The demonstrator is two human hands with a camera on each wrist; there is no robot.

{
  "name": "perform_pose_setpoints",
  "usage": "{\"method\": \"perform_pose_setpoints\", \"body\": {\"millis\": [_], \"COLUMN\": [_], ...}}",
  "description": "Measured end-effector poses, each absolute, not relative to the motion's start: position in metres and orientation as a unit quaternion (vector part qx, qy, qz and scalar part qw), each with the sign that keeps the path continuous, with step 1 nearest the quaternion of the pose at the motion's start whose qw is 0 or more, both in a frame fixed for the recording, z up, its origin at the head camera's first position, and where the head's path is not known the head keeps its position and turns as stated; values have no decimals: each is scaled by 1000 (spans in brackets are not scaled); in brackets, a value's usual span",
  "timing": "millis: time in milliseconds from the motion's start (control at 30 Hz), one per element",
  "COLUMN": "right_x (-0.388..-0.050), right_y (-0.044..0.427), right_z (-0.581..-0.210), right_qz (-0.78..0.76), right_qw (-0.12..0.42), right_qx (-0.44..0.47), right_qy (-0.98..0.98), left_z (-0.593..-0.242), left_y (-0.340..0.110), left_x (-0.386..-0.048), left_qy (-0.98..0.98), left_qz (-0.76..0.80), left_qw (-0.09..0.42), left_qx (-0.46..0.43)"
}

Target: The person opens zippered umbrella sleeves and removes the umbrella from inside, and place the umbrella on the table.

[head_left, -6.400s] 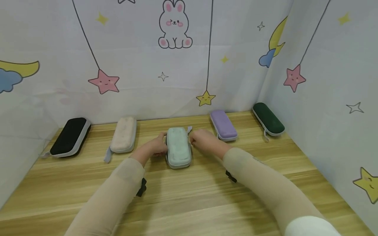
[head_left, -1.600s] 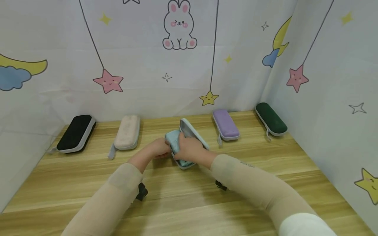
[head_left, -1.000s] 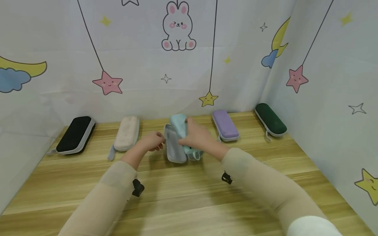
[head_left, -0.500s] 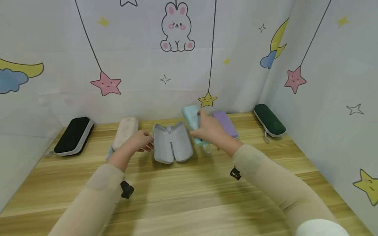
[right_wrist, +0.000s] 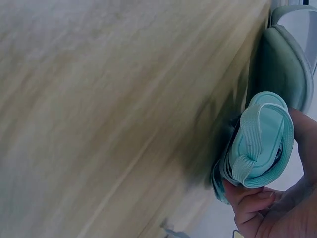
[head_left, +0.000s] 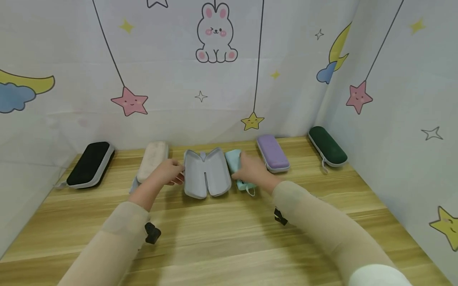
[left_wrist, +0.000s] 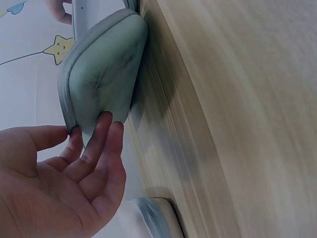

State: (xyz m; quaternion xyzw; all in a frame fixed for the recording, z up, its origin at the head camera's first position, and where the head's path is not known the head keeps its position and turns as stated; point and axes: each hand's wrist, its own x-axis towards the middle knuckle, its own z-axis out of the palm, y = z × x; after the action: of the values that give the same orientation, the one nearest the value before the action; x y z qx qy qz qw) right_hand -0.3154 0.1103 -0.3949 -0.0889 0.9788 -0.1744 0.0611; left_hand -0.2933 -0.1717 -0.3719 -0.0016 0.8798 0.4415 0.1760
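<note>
A mint case [head_left: 206,176] lies unfolded on the table, its grey inside up. The left hand [head_left: 169,172] is at its left side; in the left wrist view the thumb and fingertips of that hand [left_wrist: 74,173] pinch the rim and outer shell of the case [left_wrist: 106,74]. Just right of the case, the right hand [head_left: 253,170] grips a light teal object with a strap loop [head_left: 233,161], low over or on the table. In the right wrist view, thumb and fingers of the right hand [right_wrist: 285,198] stand around this strapped object [right_wrist: 262,141].
A black case [head_left: 89,165] and a cream case [head_left: 153,159] stand at the left. To the right are a purple case [head_left: 273,153] and a dark green case [head_left: 327,146]. Behind the wooden table [head_left: 222,246] hangs a white printed cloth [head_left: 171,71].
The mint case was closed, then was unfolded. The right hand took the teal object out of it, moved it up and right, and has since lowered it beside the case.
</note>
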Motion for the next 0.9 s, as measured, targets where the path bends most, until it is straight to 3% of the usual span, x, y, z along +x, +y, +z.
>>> {"method": "perform_pose_setpoints", "body": {"millis": [567,900], "right_x": [-308,-294], "right_y": [112,131], "right_z": [-387,-383], "right_qz": [-158,-91], "right_qw": [90,95], "right_qx": [-106,-239], "right_qy": [978,962], "left_z": [-378,-375], "left_y": [-171,-168], "left_x": [-282,-260], "left_qy": [881,895], "left_qz": [444,406], "left_qw": [166,182], "left_qx": [0,7]}}
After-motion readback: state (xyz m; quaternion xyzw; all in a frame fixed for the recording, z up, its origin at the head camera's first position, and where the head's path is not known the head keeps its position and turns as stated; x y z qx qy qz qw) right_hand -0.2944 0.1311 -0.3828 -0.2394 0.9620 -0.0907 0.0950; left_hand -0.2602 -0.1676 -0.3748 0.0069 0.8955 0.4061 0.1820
